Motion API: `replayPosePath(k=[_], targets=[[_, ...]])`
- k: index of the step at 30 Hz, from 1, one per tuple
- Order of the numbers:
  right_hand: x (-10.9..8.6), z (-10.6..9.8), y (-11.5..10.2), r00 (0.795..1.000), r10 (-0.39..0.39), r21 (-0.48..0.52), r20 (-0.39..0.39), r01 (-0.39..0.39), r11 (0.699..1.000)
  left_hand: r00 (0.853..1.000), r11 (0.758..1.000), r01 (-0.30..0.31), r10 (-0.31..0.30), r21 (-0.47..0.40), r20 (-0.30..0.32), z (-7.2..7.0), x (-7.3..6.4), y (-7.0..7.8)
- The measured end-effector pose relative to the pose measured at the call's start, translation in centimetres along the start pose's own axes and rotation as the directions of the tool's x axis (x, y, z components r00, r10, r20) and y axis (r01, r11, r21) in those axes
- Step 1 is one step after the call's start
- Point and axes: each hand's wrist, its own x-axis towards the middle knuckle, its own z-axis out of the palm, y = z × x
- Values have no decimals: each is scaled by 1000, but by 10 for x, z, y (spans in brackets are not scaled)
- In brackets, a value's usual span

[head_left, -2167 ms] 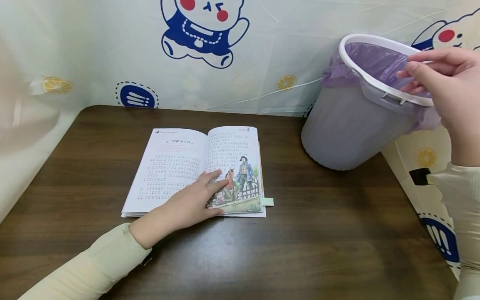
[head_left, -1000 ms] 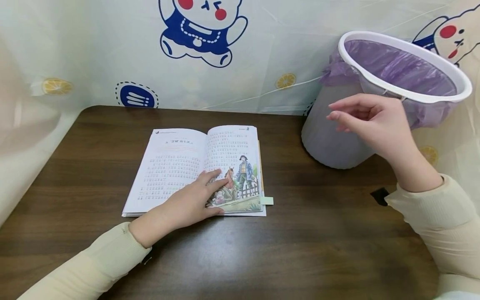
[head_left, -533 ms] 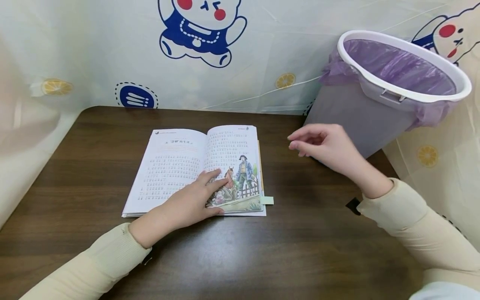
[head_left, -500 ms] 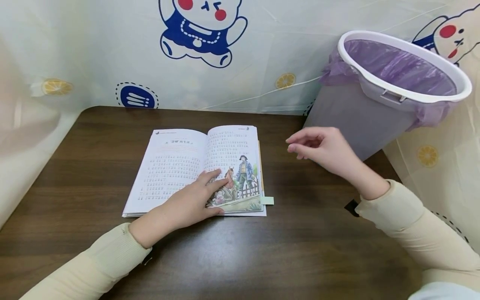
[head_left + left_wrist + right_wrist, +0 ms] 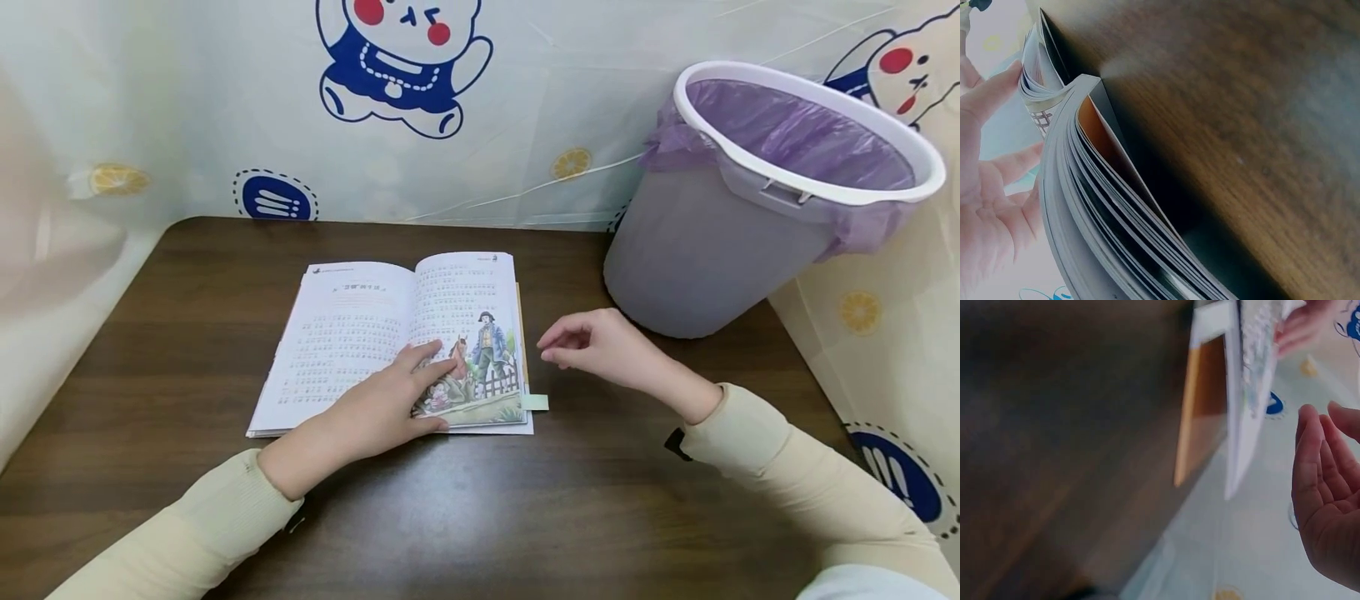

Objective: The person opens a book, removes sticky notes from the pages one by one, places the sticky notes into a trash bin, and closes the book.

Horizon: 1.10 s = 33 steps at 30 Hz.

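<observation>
An open book (image 5: 352, 333) lies on the brown table, printed text on both pages and a picture of a man and a horse on the right page. My left hand (image 5: 375, 408) rests on its lower middle, fingers spread over the right page. A pale green tab (image 5: 536, 402) sticks out past the book's right edge. Just to the right of the book, my right hand (image 5: 600, 346) hovers with loosely bent fingers. Between its thumb and fingertips there is a gap, also visible on the hand (image 5: 1329, 494) in the right wrist view. The left wrist view shows the book's page edges (image 5: 1104, 194).
A grey bin (image 5: 697, 250) with a white rim and a purple liner (image 5: 802, 133) stands at the back right. Behind the table (image 5: 480, 517) hangs a white patterned curtain (image 5: 570, 83), which also runs along both sides.
From over the bin's rim, my right hand has come left and down to beside the book. It holds nothing visible in any frame. My left hand stays in place on the page.
</observation>
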Motion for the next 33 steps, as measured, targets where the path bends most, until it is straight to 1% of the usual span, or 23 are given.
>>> replayPosePath(k=[5,12,21,24,27,33], targets=[[3,11,9,997,16,-5,77,-15,1000,1000,1000,0,0,1,-8,1,-1,0],[4,22,18,993,17,-10,119,-16,1000,1000,1000,9,-9,-3,-6,1,-1,-1],[3,29,21,980,8,12,197,-10,1000,1000,1000,-8,8,-18,-22,2,-1,-3],[4,32,23,978,4,-3,209,-4,1000,1000,1000,-9,8,-20,-30,2,-1,-4],[7,34,24,978,17,-23,209,-12,1000,999,1000,-6,6,-20,-33,1,-1,-4],[11,39,27,971,39,8,237,-42,999,1000,1000,-2,1,-31,-20,-1,-1,-3]])
